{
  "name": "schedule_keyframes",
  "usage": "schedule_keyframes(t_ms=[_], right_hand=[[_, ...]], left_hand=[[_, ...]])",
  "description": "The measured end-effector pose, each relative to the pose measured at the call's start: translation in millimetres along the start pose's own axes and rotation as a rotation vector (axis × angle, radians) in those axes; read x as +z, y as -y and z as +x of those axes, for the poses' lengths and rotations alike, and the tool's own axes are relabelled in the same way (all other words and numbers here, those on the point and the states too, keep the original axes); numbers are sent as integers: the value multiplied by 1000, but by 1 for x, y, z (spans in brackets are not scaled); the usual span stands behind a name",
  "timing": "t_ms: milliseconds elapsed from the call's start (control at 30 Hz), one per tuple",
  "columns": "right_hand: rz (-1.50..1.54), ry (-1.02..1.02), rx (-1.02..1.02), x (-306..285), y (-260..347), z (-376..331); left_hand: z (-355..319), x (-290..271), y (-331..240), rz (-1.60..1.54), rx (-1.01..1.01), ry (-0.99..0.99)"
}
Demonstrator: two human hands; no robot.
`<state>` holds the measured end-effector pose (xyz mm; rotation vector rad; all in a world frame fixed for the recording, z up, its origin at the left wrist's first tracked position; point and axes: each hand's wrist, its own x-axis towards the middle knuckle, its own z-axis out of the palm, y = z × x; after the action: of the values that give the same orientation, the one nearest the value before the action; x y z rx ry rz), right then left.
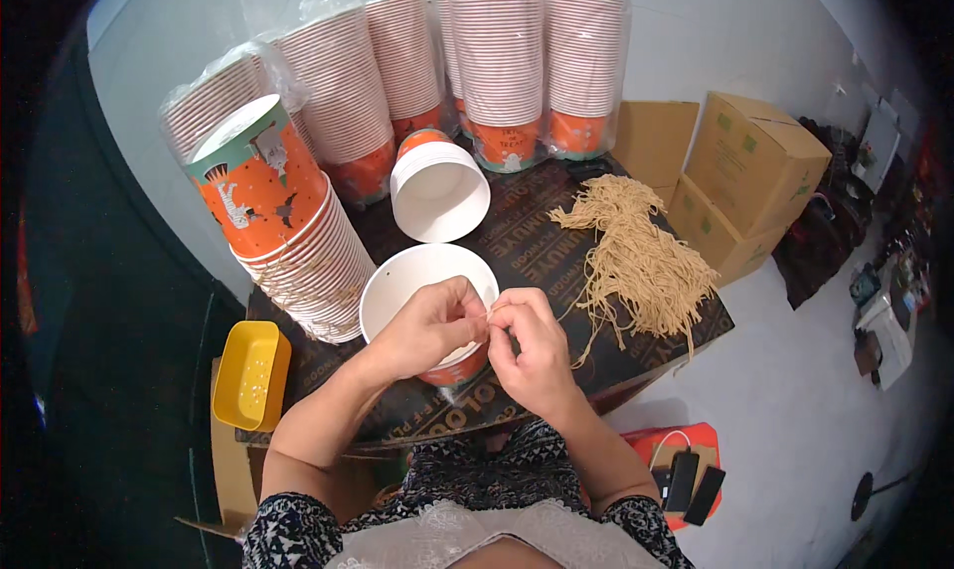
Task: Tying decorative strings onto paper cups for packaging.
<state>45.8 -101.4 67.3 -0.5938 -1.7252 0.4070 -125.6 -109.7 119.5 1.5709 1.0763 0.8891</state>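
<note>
Pinching a thin tan string (487, 317) between fingertips, the left hand (429, 323) and right hand (532, 345) meet at the rim of an open orange-and-white paper cup (417, 281) on the dark surface (537, 251). A pile of tan strings (636, 256) lies just right; stacked cups (308, 261) stand left.

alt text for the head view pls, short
Seen from above, a person's left hand and right hand pinch a thin tan string at the rim of an open orange-and-white paper bucket on a dark board. A pile of tan strings lies to the right; wrapped stacks of buckets stand behind, a yellow tray at left.
</note>
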Motion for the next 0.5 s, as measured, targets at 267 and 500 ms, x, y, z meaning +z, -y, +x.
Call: schedule_keyframes(t_ms=[267,500], right_hand=[[-114,-23,-144,5,5,-7],[15,-44,-63,-2,-4,-6]], left_hand=[[3,2,-9,-45,-111,-65],[-4,-5,-8,-27,-102,1]])
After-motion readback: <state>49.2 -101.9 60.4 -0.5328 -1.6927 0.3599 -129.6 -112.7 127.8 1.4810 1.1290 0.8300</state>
